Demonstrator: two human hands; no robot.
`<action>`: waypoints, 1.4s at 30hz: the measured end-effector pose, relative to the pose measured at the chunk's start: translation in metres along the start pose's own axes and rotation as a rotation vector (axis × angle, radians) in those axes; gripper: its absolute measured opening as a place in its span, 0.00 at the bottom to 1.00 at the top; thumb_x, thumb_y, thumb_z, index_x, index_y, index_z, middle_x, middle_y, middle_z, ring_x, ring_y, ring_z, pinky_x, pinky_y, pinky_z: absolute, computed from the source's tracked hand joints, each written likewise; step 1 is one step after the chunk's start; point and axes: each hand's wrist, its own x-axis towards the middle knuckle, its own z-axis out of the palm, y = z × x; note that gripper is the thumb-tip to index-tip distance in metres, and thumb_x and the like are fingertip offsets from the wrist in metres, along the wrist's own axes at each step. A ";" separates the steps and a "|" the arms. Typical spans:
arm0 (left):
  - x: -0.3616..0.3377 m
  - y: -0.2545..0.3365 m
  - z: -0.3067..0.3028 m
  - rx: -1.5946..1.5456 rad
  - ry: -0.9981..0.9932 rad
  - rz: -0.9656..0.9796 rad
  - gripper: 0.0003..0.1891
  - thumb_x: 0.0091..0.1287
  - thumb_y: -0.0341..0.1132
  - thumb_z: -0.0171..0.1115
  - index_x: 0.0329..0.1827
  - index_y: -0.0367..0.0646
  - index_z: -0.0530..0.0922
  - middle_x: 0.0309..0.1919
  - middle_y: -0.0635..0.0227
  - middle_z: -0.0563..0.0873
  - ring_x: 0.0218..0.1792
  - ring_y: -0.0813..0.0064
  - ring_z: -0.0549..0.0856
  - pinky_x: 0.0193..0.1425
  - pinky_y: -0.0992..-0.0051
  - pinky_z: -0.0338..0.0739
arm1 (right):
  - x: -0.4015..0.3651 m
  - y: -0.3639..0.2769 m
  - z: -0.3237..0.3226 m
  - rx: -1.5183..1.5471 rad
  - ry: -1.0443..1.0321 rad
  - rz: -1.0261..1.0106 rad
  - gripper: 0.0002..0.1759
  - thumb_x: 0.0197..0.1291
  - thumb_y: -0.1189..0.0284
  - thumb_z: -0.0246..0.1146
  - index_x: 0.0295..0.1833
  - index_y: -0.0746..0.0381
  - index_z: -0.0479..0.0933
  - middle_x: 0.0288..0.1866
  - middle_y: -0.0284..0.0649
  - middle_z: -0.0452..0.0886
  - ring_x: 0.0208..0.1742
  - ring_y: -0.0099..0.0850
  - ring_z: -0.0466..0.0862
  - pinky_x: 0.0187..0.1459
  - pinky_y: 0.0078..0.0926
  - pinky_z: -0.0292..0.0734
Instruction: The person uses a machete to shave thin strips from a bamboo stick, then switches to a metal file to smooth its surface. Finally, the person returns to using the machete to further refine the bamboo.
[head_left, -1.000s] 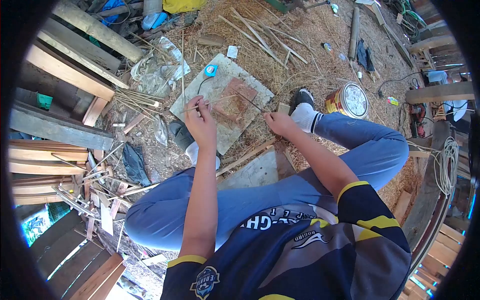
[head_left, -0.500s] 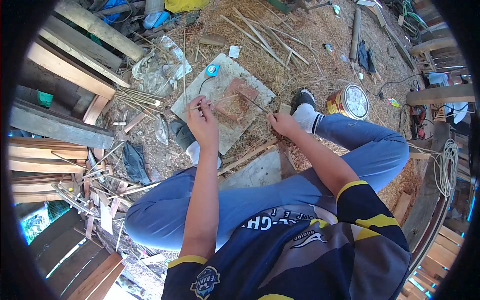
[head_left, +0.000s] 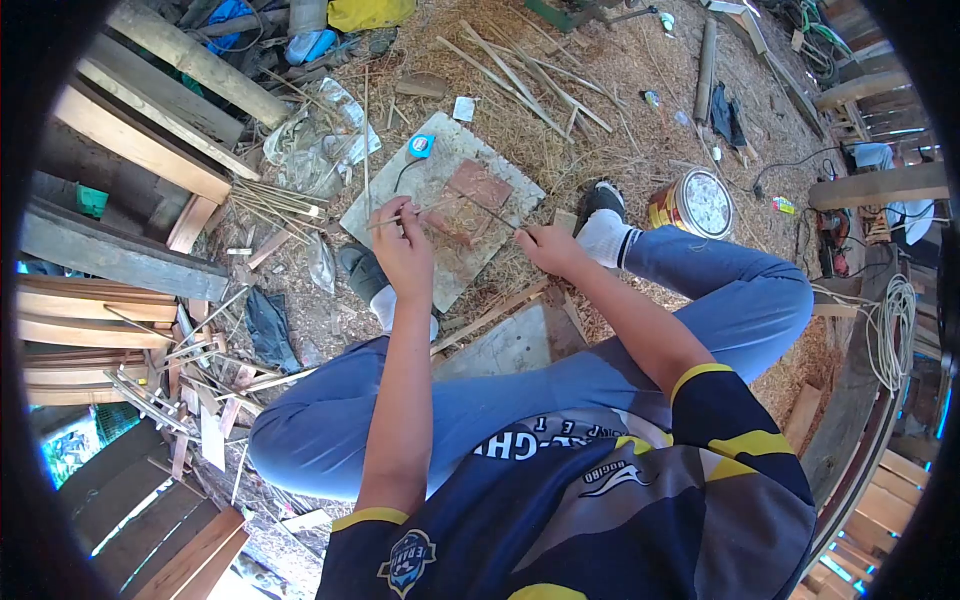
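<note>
My left hand [head_left: 402, 240] is closed on a thin pale wooden stick [head_left: 384, 222], which points right across the work surface. My right hand [head_left: 550, 248] grips one end of a thin dark rod [head_left: 488, 211]; its far end reaches up and left over a reddish-brown board [head_left: 482, 184]. That board lies on a square grey slab [head_left: 450, 138] on the ground between my feet. Near the slab's upper corner rests a blue tape measure [head_left: 420, 146]. Shavings are scattered over the slab below both hands.
A lidded bucket [head_left: 694, 204] stands beyond my right foot. Thin sticks [head_left: 270, 198] lie bundled at left, near clear plastic [head_left: 310, 150]. Long wood strips [head_left: 530, 85] are strewn ahead on shavings-covered ground. Stacked planks [head_left: 95, 305] line the left side; coiled rope [head_left: 893, 335] hangs right.
My right hand has moved left with the dark rod, whose tip now lies farther across the reddish-brown board. My left hand stays nearly in place with the stick.
</note>
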 end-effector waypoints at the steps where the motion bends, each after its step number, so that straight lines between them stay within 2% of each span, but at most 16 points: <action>1: 0.000 -0.001 0.000 -0.039 0.003 -0.035 0.09 0.84 0.29 0.57 0.58 0.32 0.80 0.54 0.57 0.84 0.50 0.69 0.91 0.52 0.70 0.93 | -0.001 0.006 0.005 -0.001 0.023 0.008 0.34 0.80 0.47 0.50 0.51 0.68 0.87 0.49 0.64 0.88 0.55 0.62 0.88 0.61 0.56 0.80; 6: 0.007 -0.002 -0.004 -0.180 0.012 -0.145 0.10 0.85 0.30 0.56 0.58 0.31 0.80 0.54 0.57 0.83 0.51 0.71 0.90 0.55 0.69 0.93 | 0.018 0.048 0.027 -0.095 0.113 0.080 0.36 0.80 0.45 0.49 0.47 0.69 0.87 0.45 0.64 0.88 0.52 0.62 0.88 0.57 0.56 0.81; 9: 0.007 -0.007 -0.005 -0.290 0.096 -0.212 0.08 0.84 0.29 0.58 0.54 0.31 0.81 0.49 0.56 0.85 0.47 0.67 0.91 0.51 0.69 0.94 | 0.022 0.050 0.026 -0.069 0.075 0.137 0.37 0.79 0.43 0.49 0.50 0.69 0.87 0.47 0.65 0.88 0.55 0.64 0.87 0.60 0.57 0.79; 12: 0.016 -0.007 -0.020 -0.436 0.178 -0.279 0.09 0.85 0.29 0.58 0.55 0.30 0.79 0.50 0.57 0.84 0.49 0.66 0.91 0.53 0.66 0.95 | 0.026 0.049 0.028 0.015 0.293 0.102 0.38 0.78 0.42 0.55 0.41 0.71 0.86 0.39 0.59 0.90 0.41 0.56 0.91 0.45 0.54 0.84; 15: 0.028 -0.008 -0.044 -0.562 0.207 -0.368 0.10 0.86 0.31 0.55 0.59 0.32 0.75 0.49 0.56 0.83 0.51 0.62 0.91 0.56 0.61 0.94 | 0.023 0.028 0.001 0.480 0.223 0.367 0.34 0.75 0.43 0.64 0.34 0.67 0.83 0.25 0.44 0.84 0.20 0.38 0.84 0.25 0.43 0.79; 18: 0.036 0.001 -0.060 -0.626 0.208 -0.441 0.11 0.87 0.33 0.54 0.60 0.33 0.74 0.49 0.54 0.84 0.51 0.59 0.92 0.58 0.57 0.94 | 0.026 0.005 -0.018 0.978 0.305 0.317 0.28 0.72 0.46 0.70 0.33 0.61 0.79 0.18 0.29 0.71 0.11 0.23 0.69 0.14 0.31 0.64; 19: 0.037 0.003 -0.062 -0.659 0.201 -0.462 0.11 0.87 0.33 0.54 0.60 0.33 0.74 0.48 0.55 0.84 0.50 0.59 0.92 0.58 0.57 0.94 | 0.025 -0.005 -0.027 1.002 0.324 0.312 0.25 0.73 0.47 0.70 0.37 0.60 0.78 0.19 0.28 0.69 0.13 0.25 0.69 0.16 0.31 0.65; 22: 0.035 0.006 -0.059 -0.757 0.143 -0.514 0.11 0.87 0.35 0.55 0.59 0.35 0.74 0.46 0.57 0.85 0.49 0.59 0.93 0.58 0.57 0.94 | 0.019 -0.031 -0.053 1.204 0.310 0.319 0.25 0.74 0.48 0.70 0.37 0.58 0.75 0.22 0.28 0.71 0.15 0.24 0.70 0.18 0.29 0.66; 26: 0.028 0.008 -0.052 -0.866 0.120 -0.563 0.11 0.87 0.36 0.56 0.60 0.37 0.75 0.45 0.59 0.85 0.49 0.59 0.93 0.59 0.58 0.94 | 0.011 -0.046 -0.067 1.245 0.267 0.220 0.22 0.74 0.52 0.71 0.37 0.56 0.72 0.24 0.28 0.73 0.16 0.23 0.70 0.20 0.29 0.67; 29: 0.028 0.003 -0.056 -0.889 0.118 -0.601 0.12 0.86 0.36 0.56 0.61 0.34 0.74 0.46 0.58 0.85 0.50 0.59 0.93 0.59 0.58 0.94 | 0.008 -0.050 -0.070 1.277 0.294 0.150 0.20 0.75 0.56 0.70 0.37 0.56 0.73 0.25 0.29 0.74 0.16 0.22 0.70 0.19 0.29 0.67; 32: 0.028 -0.008 -0.053 -0.920 0.177 -0.765 0.15 0.87 0.39 0.55 0.57 0.32 0.77 0.42 0.60 0.86 0.48 0.60 0.94 0.55 0.60 0.95 | 0.004 -0.050 -0.077 1.380 0.256 0.079 0.18 0.74 0.59 0.71 0.41 0.61 0.76 0.22 0.31 0.74 0.15 0.24 0.70 0.19 0.31 0.68; 35: 0.019 -0.041 -0.058 -0.623 -0.103 -0.969 0.21 0.87 0.45 0.56 0.46 0.31 0.82 0.34 0.62 0.87 0.42 0.64 0.94 0.45 0.64 0.94 | -0.002 -0.056 -0.090 1.258 0.295 0.027 0.16 0.75 0.61 0.71 0.40 0.61 0.76 0.19 0.32 0.73 0.14 0.23 0.70 0.18 0.30 0.69; 38: 0.032 0.008 -0.073 -0.237 -0.509 -1.109 0.26 0.85 0.51 0.57 0.37 0.35 0.84 0.29 0.62 0.88 0.34 0.69 0.92 0.34 0.71 0.88 | -0.008 -0.067 -0.102 1.106 0.451 -0.017 0.16 0.75 0.61 0.70 0.40 0.60 0.76 0.22 0.29 0.74 0.14 0.20 0.70 0.17 0.26 0.67; 41: 0.039 0.052 -0.068 0.078 -0.457 -0.799 0.25 0.83 0.51 0.60 0.36 0.36 0.85 0.29 0.59 0.90 0.32 0.68 0.91 0.31 0.71 0.82 | -0.014 -0.074 -0.113 1.045 0.504 -0.017 0.15 0.74 0.62 0.72 0.41 0.60 0.77 0.22 0.29 0.74 0.14 0.19 0.71 0.17 0.25 0.68; 42: 0.034 0.055 -0.061 0.089 -0.392 -0.581 0.24 0.82 0.51 0.61 0.38 0.36 0.85 0.30 0.59 0.90 0.33 0.65 0.91 0.33 0.68 0.82 | -0.015 -0.077 -0.115 1.031 0.502 -0.011 0.16 0.74 0.62 0.73 0.41 0.60 0.76 0.22 0.29 0.74 0.14 0.19 0.71 0.17 0.25 0.67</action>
